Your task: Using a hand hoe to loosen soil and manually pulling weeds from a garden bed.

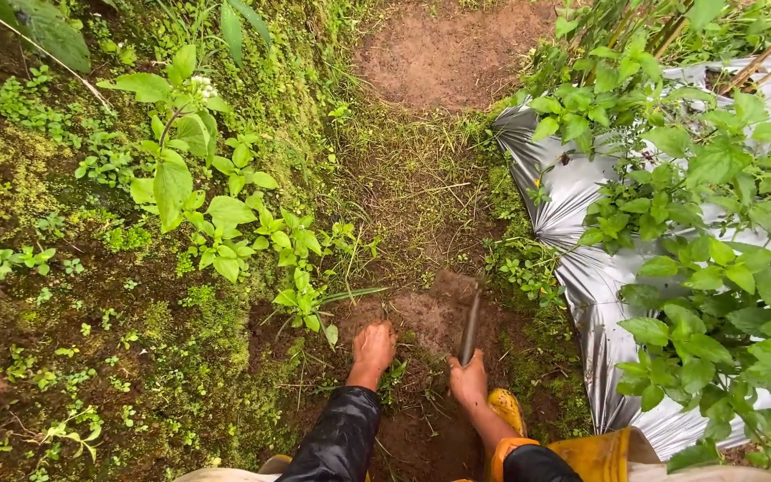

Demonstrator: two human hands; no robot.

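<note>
My left hand (373,351) rests palm down on the bare brown soil (421,317) of a narrow path, fingers together, next to small green weeds (307,302). My right hand (468,379) is closed around the handle of a thin dark hand tool (471,323), whose blade points away from me into the soil. Both arms wear dark shiny sleeves. A yellow boot (507,409) shows just beneath my right wrist.
A mossy, weed-covered bank (91,268) rises on the left. On the right, silver plastic mulch (586,268) covers a raised bed with leafy green plants (707,223). The dirt path (443,54) runs ahead, partly grassy.
</note>
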